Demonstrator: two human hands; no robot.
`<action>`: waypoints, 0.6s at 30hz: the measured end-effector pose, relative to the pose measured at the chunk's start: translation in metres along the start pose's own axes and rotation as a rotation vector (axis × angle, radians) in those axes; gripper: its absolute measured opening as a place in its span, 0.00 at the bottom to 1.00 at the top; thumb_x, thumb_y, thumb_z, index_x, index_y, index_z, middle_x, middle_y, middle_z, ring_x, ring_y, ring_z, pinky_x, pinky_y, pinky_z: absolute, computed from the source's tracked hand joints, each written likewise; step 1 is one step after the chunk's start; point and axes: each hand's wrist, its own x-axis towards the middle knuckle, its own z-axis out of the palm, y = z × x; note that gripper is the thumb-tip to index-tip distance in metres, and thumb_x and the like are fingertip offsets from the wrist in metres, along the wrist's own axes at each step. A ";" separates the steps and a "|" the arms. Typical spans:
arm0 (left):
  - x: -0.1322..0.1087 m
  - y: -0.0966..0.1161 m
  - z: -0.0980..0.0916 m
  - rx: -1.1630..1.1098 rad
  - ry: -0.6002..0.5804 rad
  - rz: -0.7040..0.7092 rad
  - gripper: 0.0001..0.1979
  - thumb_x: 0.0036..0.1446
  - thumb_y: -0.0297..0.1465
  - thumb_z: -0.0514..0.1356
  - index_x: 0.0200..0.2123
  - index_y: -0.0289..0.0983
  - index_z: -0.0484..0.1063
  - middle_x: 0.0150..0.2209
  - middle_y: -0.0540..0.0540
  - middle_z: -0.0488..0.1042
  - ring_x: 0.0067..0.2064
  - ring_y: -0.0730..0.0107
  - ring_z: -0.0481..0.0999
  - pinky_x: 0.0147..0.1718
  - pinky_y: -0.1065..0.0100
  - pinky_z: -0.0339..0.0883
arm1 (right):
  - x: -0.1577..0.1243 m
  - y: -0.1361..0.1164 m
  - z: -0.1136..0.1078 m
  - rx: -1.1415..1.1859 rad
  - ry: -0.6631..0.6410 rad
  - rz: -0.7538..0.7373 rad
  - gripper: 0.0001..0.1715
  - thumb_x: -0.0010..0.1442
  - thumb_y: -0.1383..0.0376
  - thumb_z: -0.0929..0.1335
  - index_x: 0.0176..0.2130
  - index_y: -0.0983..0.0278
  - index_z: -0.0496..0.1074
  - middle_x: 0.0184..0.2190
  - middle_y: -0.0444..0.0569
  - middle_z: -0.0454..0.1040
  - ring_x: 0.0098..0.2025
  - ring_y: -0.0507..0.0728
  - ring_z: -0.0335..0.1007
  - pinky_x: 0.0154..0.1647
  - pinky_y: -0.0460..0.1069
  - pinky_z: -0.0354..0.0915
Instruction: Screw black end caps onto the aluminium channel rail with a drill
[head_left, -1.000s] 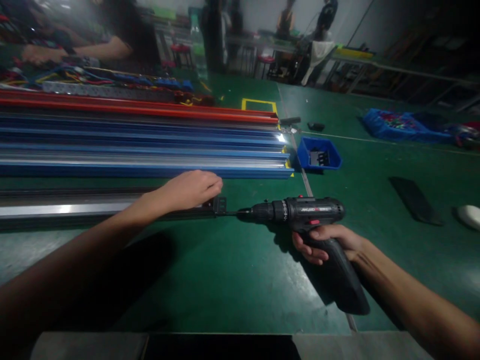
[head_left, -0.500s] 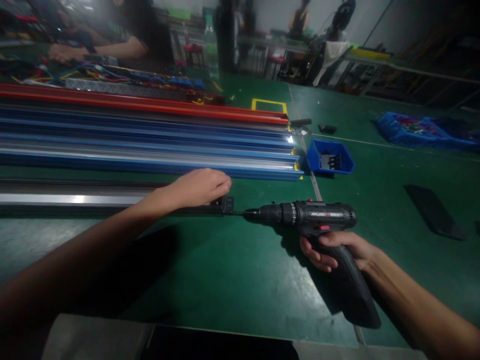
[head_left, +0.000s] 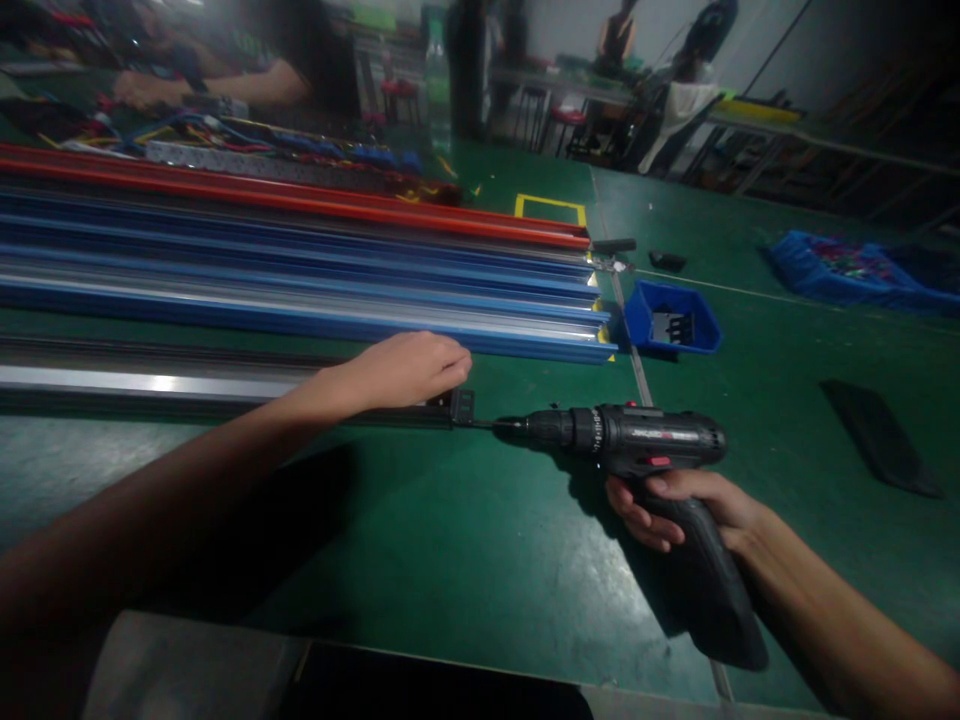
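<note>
A long dark metal rail (head_left: 187, 392) lies across the green table (head_left: 465, 540), ending in a small black end piece (head_left: 461, 406). My left hand (head_left: 409, 367) rests curled on top of the rail's right end, pressing it down. My right hand (head_left: 675, 505) grips the handle of a black cordless drill (head_left: 645, 445). The drill lies level, and its bit touches the end piece from the right.
Behind the rail lies a stack of long blue, silver and red rails (head_left: 300, 270). A small blue bin (head_left: 673, 320) with dark parts stands at their right end. A black flat piece (head_left: 877, 435) lies at right. Another person's arms (head_left: 217, 90) work at wiring far left.
The view has drifted slightly, so everything sits a little further right in frame. Both hands and the drill keep the same hold against the rail's end.
</note>
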 end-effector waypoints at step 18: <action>0.000 -0.001 0.000 0.014 0.002 0.010 0.21 0.71 0.39 0.47 0.34 0.39 0.75 0.35 0.45 0.78 0.35 0.64 0.74 0.35 0.64 0.62 | 0.000 -0.006 0.016 -0.103 0.142 0.022 0.16 0.62 0.58 0.75 0.40 0.69 0.83 0.29 0.49 0.72 0.21 0.48 0.56 0.26 0.46 0.67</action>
